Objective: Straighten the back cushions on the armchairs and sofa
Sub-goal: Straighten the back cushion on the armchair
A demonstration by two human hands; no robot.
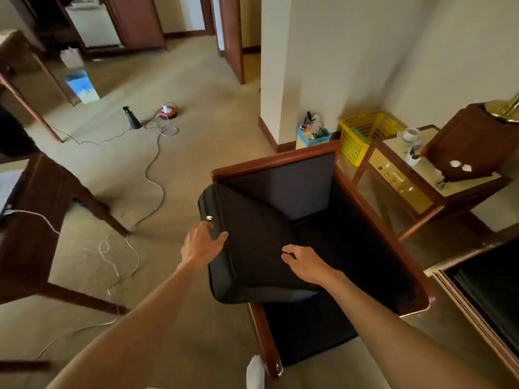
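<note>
A dark back cushion [252, 242] with a silver zip pull lies tilted across the left arm of a wooden-framed armchair [275, 161] with dark upholstery. My left hand [200, 244] grips the cushion's left edge just below the zip. My right hand [304, 262] presses down on its face, fingers curled into the fabric. The chair's seat is dark and in shadow to the right of the cushion.
A side table [415, 189] with a cup, a wooden box and a yellow basket [362, 136] stands right of the chair. White cables [153, 175], a spray bottle [132, 117] and a red reel lie on the carpet. Wooden furniture [50, 197] stands at left; another dark seat [488, 290] at right.
</note>
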